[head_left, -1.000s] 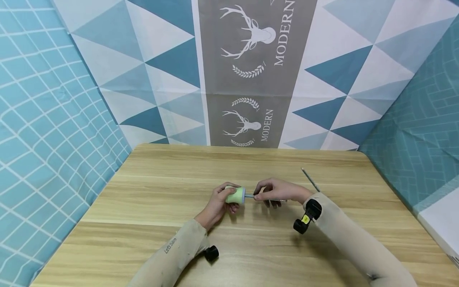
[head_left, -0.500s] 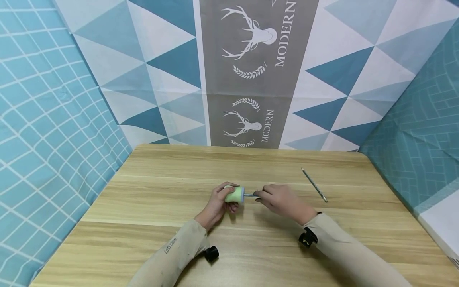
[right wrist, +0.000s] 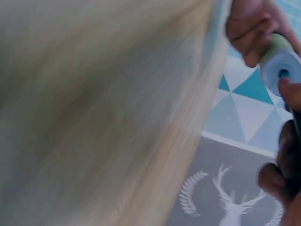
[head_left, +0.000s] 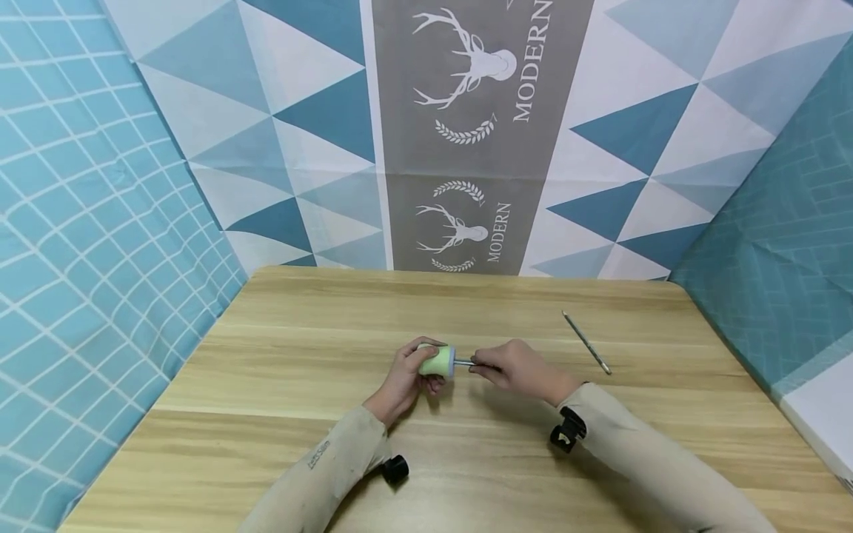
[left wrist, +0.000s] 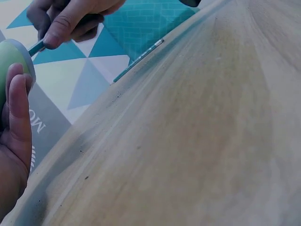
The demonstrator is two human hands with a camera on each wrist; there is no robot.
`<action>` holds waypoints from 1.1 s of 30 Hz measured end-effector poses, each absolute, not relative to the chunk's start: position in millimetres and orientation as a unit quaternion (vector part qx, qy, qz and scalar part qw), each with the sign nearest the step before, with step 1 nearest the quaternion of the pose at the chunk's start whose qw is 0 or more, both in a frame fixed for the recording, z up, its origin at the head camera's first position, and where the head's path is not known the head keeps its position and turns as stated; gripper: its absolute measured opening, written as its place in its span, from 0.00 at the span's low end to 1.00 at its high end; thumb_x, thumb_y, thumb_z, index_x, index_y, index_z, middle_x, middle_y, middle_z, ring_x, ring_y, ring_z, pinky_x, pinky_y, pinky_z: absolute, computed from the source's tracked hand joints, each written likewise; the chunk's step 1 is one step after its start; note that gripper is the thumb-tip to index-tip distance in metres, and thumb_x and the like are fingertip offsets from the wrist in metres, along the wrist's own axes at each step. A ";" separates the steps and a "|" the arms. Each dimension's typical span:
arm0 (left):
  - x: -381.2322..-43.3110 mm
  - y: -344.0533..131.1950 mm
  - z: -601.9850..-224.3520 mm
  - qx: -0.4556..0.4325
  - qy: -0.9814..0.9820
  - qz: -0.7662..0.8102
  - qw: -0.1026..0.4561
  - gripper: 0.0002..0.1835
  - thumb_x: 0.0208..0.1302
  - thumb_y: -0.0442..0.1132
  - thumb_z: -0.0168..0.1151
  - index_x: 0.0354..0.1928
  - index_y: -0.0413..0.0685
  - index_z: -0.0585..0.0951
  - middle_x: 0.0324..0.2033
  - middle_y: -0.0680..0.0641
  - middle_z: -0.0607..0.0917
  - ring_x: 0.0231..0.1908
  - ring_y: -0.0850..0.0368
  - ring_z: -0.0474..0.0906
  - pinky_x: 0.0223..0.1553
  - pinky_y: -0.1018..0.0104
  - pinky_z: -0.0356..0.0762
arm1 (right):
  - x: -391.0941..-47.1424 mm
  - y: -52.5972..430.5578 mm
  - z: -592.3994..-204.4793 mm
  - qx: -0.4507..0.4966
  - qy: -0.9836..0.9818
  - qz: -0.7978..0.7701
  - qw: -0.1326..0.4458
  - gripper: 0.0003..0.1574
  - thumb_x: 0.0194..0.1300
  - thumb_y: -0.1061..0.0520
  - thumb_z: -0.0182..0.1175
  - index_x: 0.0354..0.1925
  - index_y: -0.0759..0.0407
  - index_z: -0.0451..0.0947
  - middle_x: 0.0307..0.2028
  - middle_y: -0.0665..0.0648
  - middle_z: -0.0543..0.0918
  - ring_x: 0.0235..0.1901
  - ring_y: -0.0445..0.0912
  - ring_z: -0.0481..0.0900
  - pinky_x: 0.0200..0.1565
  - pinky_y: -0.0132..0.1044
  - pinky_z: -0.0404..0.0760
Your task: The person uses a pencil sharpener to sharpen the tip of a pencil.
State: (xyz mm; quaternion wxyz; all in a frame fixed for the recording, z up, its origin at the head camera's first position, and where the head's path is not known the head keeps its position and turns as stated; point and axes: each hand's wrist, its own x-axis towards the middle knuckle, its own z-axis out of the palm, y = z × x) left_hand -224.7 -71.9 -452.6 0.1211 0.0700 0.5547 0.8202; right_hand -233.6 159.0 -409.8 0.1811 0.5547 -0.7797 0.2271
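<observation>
My left hand (head_left: 400,376) grips a small light-green pencil sharpener (head_left: 436,361) with a pale blue end, held sideways just above the table. A pencil (head_left: 463,362) sticks into the hole in that blue end. My right hand (head_left: 523,370) pinches the pencil between thumb and fingers, a short way out from the sharpener; the rest of the shaft is hidden by the hand. In the right wrist view, the round blue face (right wrist: 277,70) of the sharpener shows, with the thumb close to its hole.
A second pencil (head_left: 586,343) lies slantwise on the wooden table (head_left: 300,348), to the right and beyond my right hand. Patterned cloth hangs behind and at both sides. A white surface (head_left: 820,414) stands at the right edge.
My right hand has rolled over at the wrist and changed its hold on the pencil, its fingers now closed in. My left hand and the sharpener stay nearly still.
</observation>
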 end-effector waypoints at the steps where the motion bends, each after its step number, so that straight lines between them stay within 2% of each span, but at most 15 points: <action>1: -224.9 -71.4 -452.2 0.071 0.555 0.820 0.121 0.08 0.64 0.38 0.56 0.38 0.47 0.83 0.22 0.43 0.80 0.13 0.58 0.77 0.12 0.70 0.75 | -233.9 159.3 -408.1 0.537 -0.787 0.278 0.126 0.10 0.66 0.64 0.63 0.29 0.57 0.74 0.21 0.51 0.81 0.18 0.31 0.68 0.20 0.23 0.71; 4: -224.9 -71.3 -452.1 0.077 0.555 0.819 0.121 0.08 0.65 0.38 0.56 0.39 0.46 0.84 0.21 0.43 0.80 0.13 0.58 0.77 0.12 0.70 0.75 | -234.5 159.3 -403.7 0.458 -0.807 0.371 -0.008 0.11 0.66 0.63 0.64 0.27 0.56 0.75 0.19 0.49 0.76 0.18 0.32 0.63 0.19 0.26 0.65; 10: -224.4 -70.9 -452.6 0.081 0.551 0.822 0.117 0.08 0.64 0.37 0.55 0.39 0.46 0.83 0.19 0.44 0.81 0.12 0.59 0.77 0.11 0.71 0.75 | -241.2 159.8 -393.2 0.312 -0.792 0.478 -0.216 0.15 0.68 0.58 0.62 0.26 0.61 0.72 0.12 0.46 0.63 0.12 0.38 0.56 0.16 0.30 0.57; 14: -223.7 -70.5 -452.6 0.083 0.551 0.822 0.114 0.08 0.64 0.38 0.56 0.39 0.47 0.84 0.19 0.43 0.81 0.12 0.59 0.77 0.12 0.70 0.75 | -248.3 161.3 -386.9 0.238 -0.754 0.520 -0.322 0.18 0.69 0.57 0.62 0.26 0.63 0.69 0.08 0.48 0.60 0.09 0.40 0.53 0.13 0.33 0.54; 17: -223.7 -70.5 -452.9 0.088 0.549 0.824 0.113 0.08 0.64 0.38 0.56 0.40 0.47 0.84 0.20 0.43 0.81 0.12 0.59 0.77 0.12 0.70 0.75 | -253.9 162.2 -384.1 0.202 -0.726 0.537 -0.378 0.16 0.70 0.56 0.60 0.29 0.66 0.71 0.08 0.47 0.60 0.09 0.39 0.53 0.13 0.32 0.54; 21: -223.5 -69.9 -453.7 0.090 0.545 0.826 0.111 0.08 0.63 0.37 0.56 0.39 0.50 0.84 0.20 0.43 0.81 0.12 0.59 0.77 0.12 0.70 0.75 | -258.2 164.1 -382.7 0.172 -0.695 0.551 -0.429 0.16 0.72 0.56 0.56 0.38 0.72 0.74 0.08 0.46 0.61 0.08 0.36 0.54 0.12 0.29 0.53; 24: -223.0 -69.2 -453.6 0.092 0.543 0.828 0.109 0.08 0.63 0.36 0.55 0.38 0.52 0.84 0.19 0.43 0.81 0.12 0.58 0.77 0.12 0.70 0.75 | -259.1 165.4 -382.6 0.171 -0.687 0.552 -0.441 0.18 0.74 0.57 0.54 0.41 0.75 0.73 0.09 0.46 0.61 0.08 0.35 0.54 0.11 0.28 0.54; 29: -222.4 -69.3 -452.9 0.101 0.541 0.828 0.105 0.09 0.63 0.36 0.55 0.38 0.52 0.84 0.19 0.43 0.81 0.12 0.59 0.78 0.12 0.69 0.76 | -258.0 165.7 -382.8 0.179 -0.704 0.537 -0.429 0.19 0.74 0.56 0.54 0.42 0.76 0.73 0.09 0.46 0.62 0.09 0.36 0.55 0.12 0.29 0.55; 33: -223.0 -70.0 -453.2 0.103 0.543 0.827 0.107 0.09 0.63 0.36 0.55 0.38 0.53 0.84 0.19 0.44 0.81 0.13 0.59 0.78 0.12 0.69 0.76 | -255.6 164.9 -380.4 0.204 -0.753 0.488 -0.391 0.23 0.74 0.52 0.55 0.45 0.76 0.74 0.12 0.49 0.67 0.11 0.40 0.60 0.15 0.32 0.62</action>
